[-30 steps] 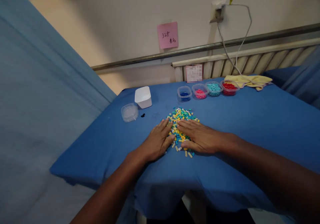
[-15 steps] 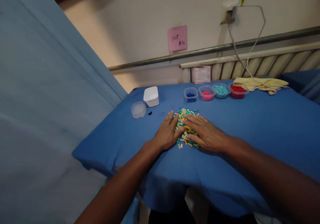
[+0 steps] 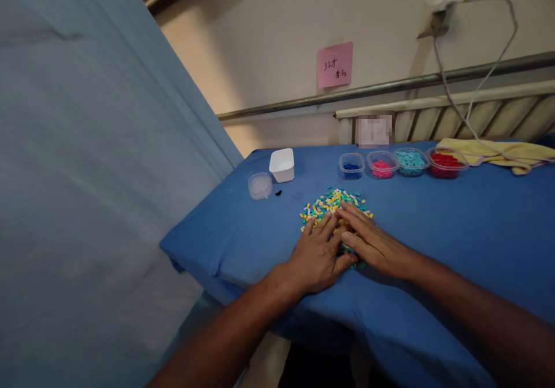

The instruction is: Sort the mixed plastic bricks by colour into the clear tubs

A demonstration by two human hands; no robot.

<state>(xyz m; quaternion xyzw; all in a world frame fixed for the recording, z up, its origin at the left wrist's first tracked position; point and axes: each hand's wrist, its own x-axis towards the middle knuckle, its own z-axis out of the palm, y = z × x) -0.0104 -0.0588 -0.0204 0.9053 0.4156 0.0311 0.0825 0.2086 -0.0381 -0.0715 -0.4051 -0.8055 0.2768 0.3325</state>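
Note:
A spread of small oblong pieces [image 3: 330,202], yellow, green, teal and white, lies on the blue-covered table [image 3: 416,220]. My left hand [image 3: 321,254] rests over the near left part of the spread, palm down with its fingers apart. From the right, my right hand [image 3: 373,240] reaches over the pieces with its fingers extended, its fingertips close to the left hand's fingers. Neither hand grips anything that I can see. Pieces under both palms are hidden.
Along the back stand clear tubs of dark blue [image 3: 351,168], pink [image 3: 382,168], turquoise [image 3: 411,162] and red pieces [image 3: 446,165]. A yellow cloth [image 3: 489,150] lies to their right. At left are a white container [image 3: 282,166], a clear lid or shallow tub [image 3: 261,187] and a small black item [image 3: 278,193].
My left hand has moved toward me and across the pile's near side, its fingers wider apart. The pieces look more spread out toward the left. The view has shifted left.

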